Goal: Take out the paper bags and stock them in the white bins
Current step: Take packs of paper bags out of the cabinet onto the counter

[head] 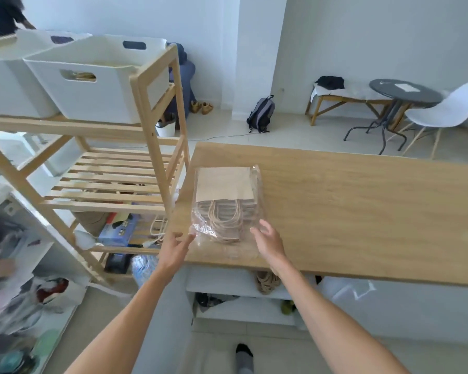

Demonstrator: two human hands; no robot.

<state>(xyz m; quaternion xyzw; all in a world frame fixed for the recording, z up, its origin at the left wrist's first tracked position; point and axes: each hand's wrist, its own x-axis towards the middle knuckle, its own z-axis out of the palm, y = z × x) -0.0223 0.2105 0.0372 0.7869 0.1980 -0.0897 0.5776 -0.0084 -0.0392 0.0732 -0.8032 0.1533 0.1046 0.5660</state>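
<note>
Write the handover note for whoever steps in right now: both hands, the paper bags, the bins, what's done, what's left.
Left hand: open, fingers at the near left edge of the clear plastic wrapper, gripping nothing firmly yet.
Right hand: open, hovering at the wrapper's near right edge.
Paper bags: a flat stack, still inside the wrapper, lying on the wooden table near its left end, twine handles toward you.
White bins: two on the top shelf of the wooden rack to the left; the nearer one shows something brown through its handle slot.
Done: pack is on the table.
Left: open the wrapper, pull the bags out, stock them in the bins.
</note>
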